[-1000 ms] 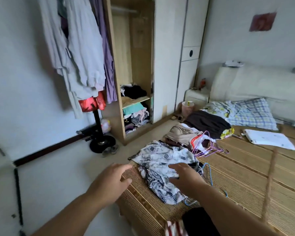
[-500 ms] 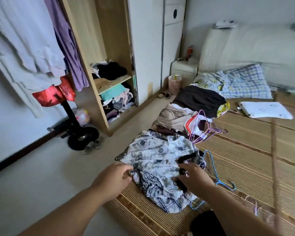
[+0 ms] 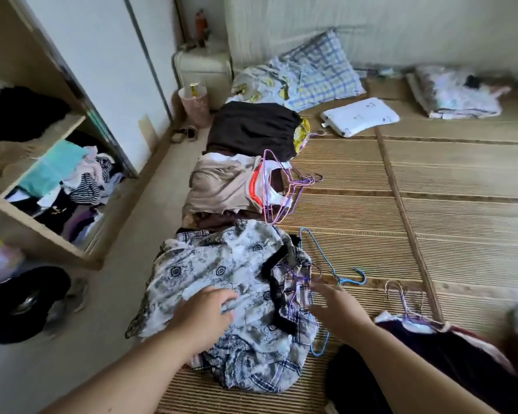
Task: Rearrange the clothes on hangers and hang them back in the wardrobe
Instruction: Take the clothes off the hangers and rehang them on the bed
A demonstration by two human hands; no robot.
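**Bedside clothes sorting: room, surface and items**

Room: a bed [image 3: 431, 204] covered with a woven slat mat is filling the right side; an open wardrobe [image 3: 39, 186] is standing at the left, its lower shelves holding loose folded clothes; a white sliding door [image 3: 102, 70] is standing beside it; a pink bin [image 3: 193, 104] is sitting on the floor by a small nightstand [image 3: 204, 70].

Surface: a dark brown garment [image 3: 251, 127] and a beige garment [image 3: 219, 186] are lying in a row along the bed's left edge, with pink and purple hangers [image 3: 284, 186] lying against the beige one; a checked pillow [image 3: 320, 70] is lying at the far end.

Task item: a white and grey patterned shirt [image 3: 222, 276] is lying crumpled at the near left edge of the bed, its long axis running away from the person; a blue hanger [image 3: 326, 264] is lying partly under its right side, its length likewise running near to far, its hook pointing right across the mat.

Hands: the left hand [image 3: 205, 315] is resting flat on the shirt, fingers loose and grasping nothing; the right hand [image 3: 338, 306], blurred, is hovering spread-fingered over the shirt's right edge just beside the hanger, holding nothing.
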